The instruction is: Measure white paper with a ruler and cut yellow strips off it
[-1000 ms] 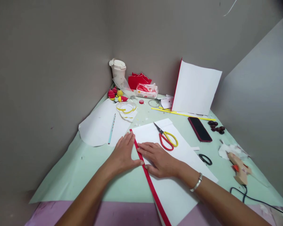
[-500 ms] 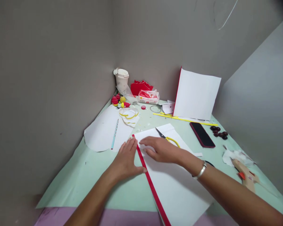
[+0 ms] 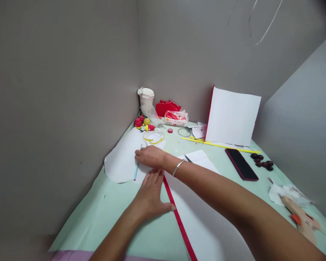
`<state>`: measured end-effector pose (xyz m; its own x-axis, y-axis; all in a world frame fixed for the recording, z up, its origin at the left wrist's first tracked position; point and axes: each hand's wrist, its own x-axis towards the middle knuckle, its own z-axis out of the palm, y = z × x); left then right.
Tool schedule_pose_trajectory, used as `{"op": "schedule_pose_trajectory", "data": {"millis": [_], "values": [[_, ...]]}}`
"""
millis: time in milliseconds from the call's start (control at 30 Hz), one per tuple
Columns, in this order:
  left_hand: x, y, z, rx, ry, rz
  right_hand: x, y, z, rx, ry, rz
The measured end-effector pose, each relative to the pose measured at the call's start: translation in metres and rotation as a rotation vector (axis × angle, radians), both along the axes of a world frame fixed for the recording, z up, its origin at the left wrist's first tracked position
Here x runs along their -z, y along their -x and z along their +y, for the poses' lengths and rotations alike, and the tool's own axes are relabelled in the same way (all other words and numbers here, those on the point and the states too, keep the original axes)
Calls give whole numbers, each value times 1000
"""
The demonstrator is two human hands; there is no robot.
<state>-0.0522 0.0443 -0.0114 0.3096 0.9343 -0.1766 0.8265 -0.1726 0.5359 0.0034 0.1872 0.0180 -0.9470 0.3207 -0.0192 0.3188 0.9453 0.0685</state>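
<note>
My left hand [image 3: 152, 197] lies spread along the red strip [image 3: 176, 214] on the edge of a large white sheet [image 3: 195, 217], thumb on the strip and fingers near its far end. Crossing above it, my right hand [image 3: 150, 156] has its fingers closed around the middle of a light blue pencil [image 3: 136, 173] over a cut piece of white paper [image 3: 119, 163]. The pencil's two ends show; the hand covers the rest. Scissors [image 3: 188, 158] lie on the white sheet, mostly hidden behind my right forearm.
A white panel with a red edge [image 3: 233, 116] stands against the wall. A phone [image 3: 240, 164], dark round beads [image 3: 261, 162] and a glue gun [image 3: 299, 217] are at right. Yellow-edged clear rings [image 3: 154, 137], a white cup [image 3: 146, 98] and a tissue pack [image 3: 176, 118] sit farther back.
My right hand has moved left from the sheet's strip to the pencil and closed on it. My left hand stays on the red strip. The view has shifted slightly.
</note>
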Motion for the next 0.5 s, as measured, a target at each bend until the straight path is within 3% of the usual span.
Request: {"op": "schedule_pose_trajectory", "data": {"millis": [133, 267, 400, 500], "values": [[-3, 0, 0, 1, 47, 43, 3, 3, 9, 21, 74, 91], [-5, 0, -1, -3, 50, 53, -7, -17, 3, 151, 174, 341], [-1, 0, -2, 16, 7, 41, -21, -49, -32, 381, 298, 686], [8, 2, -1, 5, -80, 6, -31, -76, -77, 394, 442, 802]]}}
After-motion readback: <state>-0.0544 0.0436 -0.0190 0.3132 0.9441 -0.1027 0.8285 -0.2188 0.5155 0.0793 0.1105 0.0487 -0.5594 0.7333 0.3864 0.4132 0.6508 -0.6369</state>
